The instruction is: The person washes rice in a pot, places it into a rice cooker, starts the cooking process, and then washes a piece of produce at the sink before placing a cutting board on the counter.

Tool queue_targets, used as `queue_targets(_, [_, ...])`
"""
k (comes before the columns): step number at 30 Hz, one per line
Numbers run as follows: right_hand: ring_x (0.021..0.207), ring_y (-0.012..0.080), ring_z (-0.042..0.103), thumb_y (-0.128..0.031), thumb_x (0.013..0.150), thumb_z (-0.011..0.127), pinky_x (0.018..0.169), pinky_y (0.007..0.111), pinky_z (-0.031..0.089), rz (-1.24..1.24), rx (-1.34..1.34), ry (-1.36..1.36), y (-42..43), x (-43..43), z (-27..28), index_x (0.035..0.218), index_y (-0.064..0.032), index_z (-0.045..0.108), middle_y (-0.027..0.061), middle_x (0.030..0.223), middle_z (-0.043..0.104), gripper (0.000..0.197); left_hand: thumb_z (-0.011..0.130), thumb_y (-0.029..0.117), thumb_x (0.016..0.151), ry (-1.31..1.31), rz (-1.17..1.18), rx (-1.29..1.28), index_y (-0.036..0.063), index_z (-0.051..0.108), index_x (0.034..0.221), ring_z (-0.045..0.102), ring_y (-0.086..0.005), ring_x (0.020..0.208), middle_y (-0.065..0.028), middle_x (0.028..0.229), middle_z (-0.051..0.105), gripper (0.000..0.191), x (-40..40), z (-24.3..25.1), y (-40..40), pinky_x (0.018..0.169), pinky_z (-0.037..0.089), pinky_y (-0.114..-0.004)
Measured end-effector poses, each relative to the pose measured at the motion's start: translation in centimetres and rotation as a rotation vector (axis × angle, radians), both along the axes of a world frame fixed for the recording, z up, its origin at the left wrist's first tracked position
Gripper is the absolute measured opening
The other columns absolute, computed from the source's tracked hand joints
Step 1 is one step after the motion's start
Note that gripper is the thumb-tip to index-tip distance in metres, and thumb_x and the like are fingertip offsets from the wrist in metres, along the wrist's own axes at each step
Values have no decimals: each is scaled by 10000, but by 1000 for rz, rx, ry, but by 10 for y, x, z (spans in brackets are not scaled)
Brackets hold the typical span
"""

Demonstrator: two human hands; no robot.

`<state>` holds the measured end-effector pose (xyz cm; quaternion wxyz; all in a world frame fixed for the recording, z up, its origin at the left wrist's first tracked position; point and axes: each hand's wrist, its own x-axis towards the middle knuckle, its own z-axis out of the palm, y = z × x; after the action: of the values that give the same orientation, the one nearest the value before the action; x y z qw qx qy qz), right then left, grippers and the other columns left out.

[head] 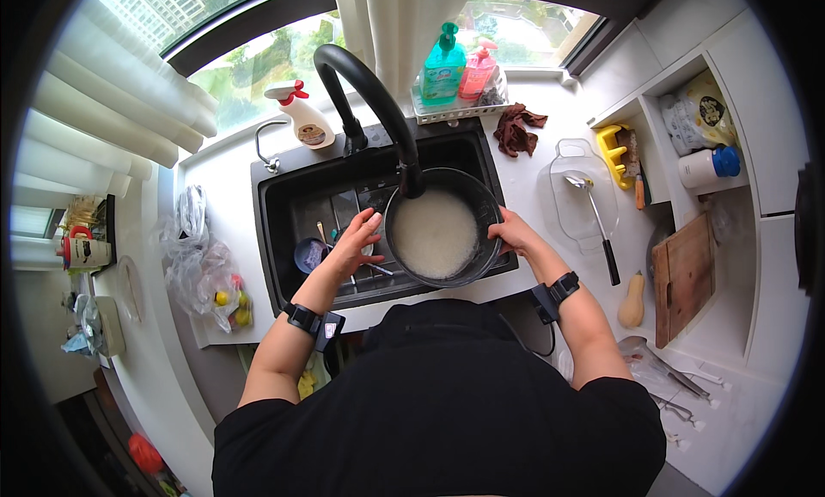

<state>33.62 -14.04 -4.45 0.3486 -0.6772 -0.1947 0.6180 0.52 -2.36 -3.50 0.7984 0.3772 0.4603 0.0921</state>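
A dark round pot point(486, 207) is over the right part of the black sink point(387, 297). White rice in cloudy water point(435, 232) covers its bottom. My right hand point(514, 231) grips the pot's right rim, the thumb on top and the other fingers largely hidden. On the other side my left hand point(353, 242) is spread beside the pot wall with nothing in it, seemingly just short of touching. The black gooseneck faucet point(370, 84) arches over, its spout end above the pot's left rim; no stream shows. Below my left hand are a small blue bowl point(310, 255) and some utensils in the sink.
A spray bottle point(308, 120) stands behind the sink, near a white basket point(451, 115) with green and pink pump bottles. Right are a brown cloth point(517, 129), a clear tray point(570, 210), a ladle point(599, 229), a butternut squash point(632, 301) and a cutting board point(686, 278). Plastic bags point(200, 271) lie left.
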Motion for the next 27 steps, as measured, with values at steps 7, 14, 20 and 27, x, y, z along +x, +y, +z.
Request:
queue_targets(7, [621,173,658,62,688,522,445,319,573,105,78,-122,19,-4,14,1270,-81,517,66,889,641,600,621,645,817,49,-20,-60,124,159,1525,238,-406,1395,-128,1572,172,993,1,2,-3,977,425,-546])
queue_targets(14, [590,135,635,58,685,533,424,285,547,292,11,-104,14,-2,44,1296,-94,513,32,857,627,630,616,405,834,-17,-155,-119,239,164,1509,492,-292,1209,-102,1395,407,829,16,9,-7,854,495,-570])
queue_targets(20, [672,136,646,-141,819,644,486,285,539,213,84,-197,-13,11,35,1334,-83,513,67,901,677,535,480,65,744,-23,-135,-60,117,328,1390,620,-249,945,-101,1141,541,666,24,5,-35,734,581,-459])
queue_targets(27, [921,292,655,-406,853,701,614,374,591,-85,6,-112,-85,-22,60,1517,-123,153,222,1326,507,907,447,25,743,-138,-5,-275,21,410,1276,617,-362,945,-168,1036,561,534,39,-10,-70,826,561,-524])
